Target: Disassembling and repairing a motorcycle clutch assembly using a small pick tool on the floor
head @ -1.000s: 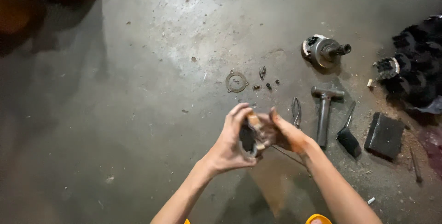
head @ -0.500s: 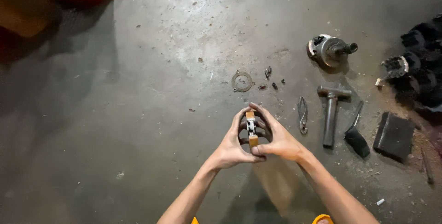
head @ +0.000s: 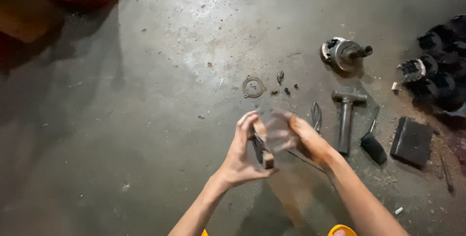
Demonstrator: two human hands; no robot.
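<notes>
1. Hands meet over the concrete floor (head: 145,134): the left hand (head: 241,161) clamps a small dark metal part (head: 261,149) upright, so its end faces across.
2. The right hand (head: 297,136) is blurred against that part; whether its grip closes I cannot tell.
3. A hammer (head: 346,114), pliers (head: 316,115), a ring gasket (head: 254,86) and loose screws (head: 284,84) lie near, within reach.

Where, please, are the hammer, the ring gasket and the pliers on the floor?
hammer (head: 345,127): head view, middle of its handle.
ring gasket (head: 248,81): head view, upper left of the flat ring.
pliers (head: 316,116): head view, on the handles, just right of the right hand.
</notes>
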